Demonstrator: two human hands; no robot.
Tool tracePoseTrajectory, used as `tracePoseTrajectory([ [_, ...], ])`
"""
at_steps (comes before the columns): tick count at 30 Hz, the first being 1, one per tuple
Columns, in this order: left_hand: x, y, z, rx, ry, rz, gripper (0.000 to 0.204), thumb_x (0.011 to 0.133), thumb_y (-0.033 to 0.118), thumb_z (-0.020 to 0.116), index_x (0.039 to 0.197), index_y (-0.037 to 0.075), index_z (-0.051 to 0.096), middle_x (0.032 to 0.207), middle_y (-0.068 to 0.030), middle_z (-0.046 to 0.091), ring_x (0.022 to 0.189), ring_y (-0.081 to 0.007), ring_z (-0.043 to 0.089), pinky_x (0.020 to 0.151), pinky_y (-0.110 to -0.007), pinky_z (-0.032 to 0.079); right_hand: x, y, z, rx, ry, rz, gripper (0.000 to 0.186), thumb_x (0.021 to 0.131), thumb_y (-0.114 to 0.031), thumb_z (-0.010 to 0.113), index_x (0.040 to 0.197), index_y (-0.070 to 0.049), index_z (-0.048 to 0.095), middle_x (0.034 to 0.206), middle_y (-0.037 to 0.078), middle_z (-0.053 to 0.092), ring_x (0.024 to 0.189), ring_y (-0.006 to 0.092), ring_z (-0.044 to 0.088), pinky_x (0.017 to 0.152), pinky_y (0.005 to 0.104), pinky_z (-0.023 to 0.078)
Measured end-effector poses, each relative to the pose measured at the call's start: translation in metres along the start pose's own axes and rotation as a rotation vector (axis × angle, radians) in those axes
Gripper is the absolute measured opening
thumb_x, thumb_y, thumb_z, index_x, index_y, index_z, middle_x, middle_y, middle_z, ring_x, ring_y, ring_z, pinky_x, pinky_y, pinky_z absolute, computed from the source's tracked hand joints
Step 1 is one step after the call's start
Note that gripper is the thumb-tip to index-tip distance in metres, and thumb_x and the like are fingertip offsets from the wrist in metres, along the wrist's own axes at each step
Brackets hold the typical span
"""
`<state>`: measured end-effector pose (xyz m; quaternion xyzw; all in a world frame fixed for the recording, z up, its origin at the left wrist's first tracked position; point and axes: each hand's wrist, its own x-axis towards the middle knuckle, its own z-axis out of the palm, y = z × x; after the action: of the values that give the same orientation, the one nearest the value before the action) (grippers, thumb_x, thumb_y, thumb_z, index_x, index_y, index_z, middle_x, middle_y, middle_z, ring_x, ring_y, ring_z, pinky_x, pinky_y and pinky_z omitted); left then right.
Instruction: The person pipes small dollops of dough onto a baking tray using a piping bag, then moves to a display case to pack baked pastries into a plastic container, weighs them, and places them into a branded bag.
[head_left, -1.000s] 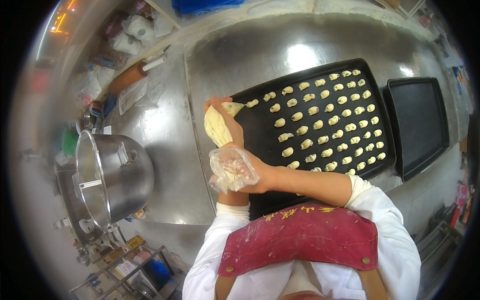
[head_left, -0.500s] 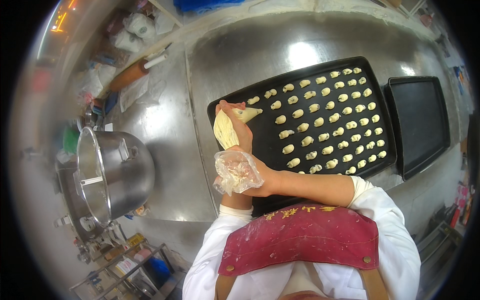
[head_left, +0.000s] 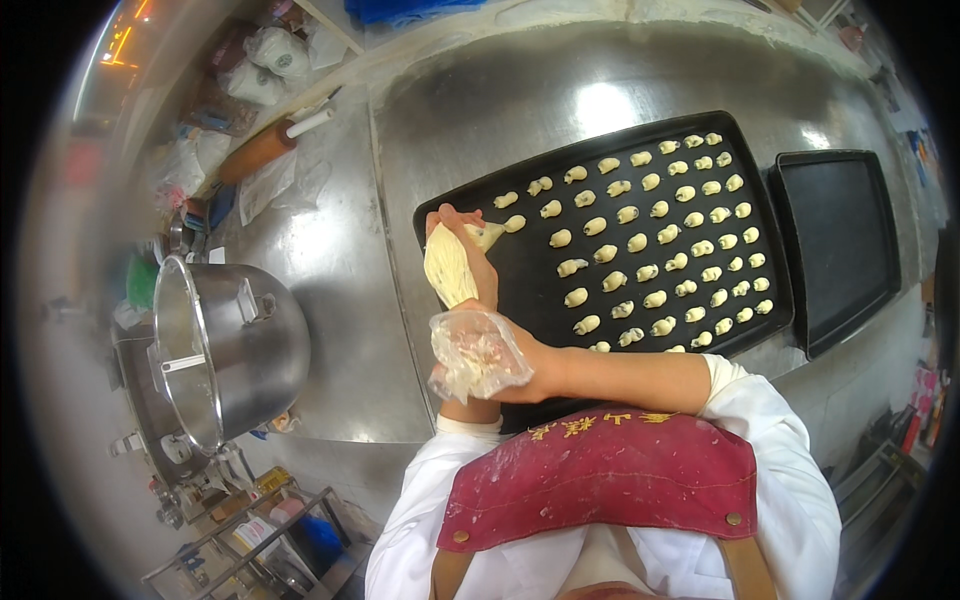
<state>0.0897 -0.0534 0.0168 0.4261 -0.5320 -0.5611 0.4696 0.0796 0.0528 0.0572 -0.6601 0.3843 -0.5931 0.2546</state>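
Observation:
A clear piping bag (head_left: 449, 268) filled with pale yellow batter slants over the left part of a black baking tray (head_left: 520, 275). My left hand (head_left: 478, 262) is wrapped round the front of the bag, close to its tip. Behind it, my right hand (head_left: 518, 352) grips the gathered rear end, where loose crumpled plastic spills over the fingers. The tip touches or almost touches a small batter mound (head_left: 515, 223) in the leftmost column. Several rows of similar pale mounds with dark specks (head_left: 637, 243) cover the tray to the right. My right forearm hides part of the tray's near side.
A second black tray (head_left: 840, 250) lies to the right, with nothing on it. At left stands a large steel pot (head_left: 255, 340). A rolling pin (head_left: 258, 152) and plastic bags (head_left: 190, 160) lie at the back left of the steel table (head_left: 345, 330).
A new batter mound now sits at the bag's tip, below the first one in the leftmost column. The bag's tip and my left hand have drawn back slightly to the left.

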Motion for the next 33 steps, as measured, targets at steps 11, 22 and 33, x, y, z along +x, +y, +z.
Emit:
tracePoseTrajectory([
  [11, -0.020, -0.012, -0.005, -0.450, -0.126, -0.031, 0.031, 0.097, 0.029, 0.043, 0.077, 0.006, 0.044, 0.068, -0.0080, 0.050, 0.068, -0.0172, 0.052, 0.089, -0.043, 0.045, -0.007, -0.026, 0.008, 0.155, 0.021, 0.058, 0.028, 0.072, -0.014, 0.067, 0.099, -0.011, 0.058, 0.102, 0.008, 0.053, 0.097, 0.0291, 0.044, 0.086, 0.0383, 0.037],
  [22, -0.023, -0.015, -0.002, -0.322, -0.128, 0.008, 0.033, 0.096, 0.033, 0.045, 0.075, 0.007, 0.043, 0.058, -0.0028, 0.042, 0.058, -0.0132, 0.045, 0.075, -0.033, 0.045, -0.015, -0.023, 0.007, 0.170, 0.024, 0.098, 0.031, 0.070, -0.011, 0.066, 0.100, -0.010, 0.058, 0.103, 0.009, 0.053, 0.100, 0.0295, 0.043, 0.088, 0.0385, 0.038],
  [33, -0.029, -0.009, -0.012, -0.114, -0.066, 0.001, 0.031, 0.097, 0.030, 0.045, 0.075, 0.007, 0.043, 0.061, -0.0033, 0.045, 0.066, -0.0151, 0.049, 0.079, -0.036, 0.045, -0.013, -0.023, 0.005, 0.088, -0.087, 0.056, 0.031, 0.072, -0.016, 0.065, 0.101, -0.009, 0.057, 0.104, 0.011, 0.052, 0.100, 0.0303, 0.044, 0.088, 0.0387, 0.036],
])
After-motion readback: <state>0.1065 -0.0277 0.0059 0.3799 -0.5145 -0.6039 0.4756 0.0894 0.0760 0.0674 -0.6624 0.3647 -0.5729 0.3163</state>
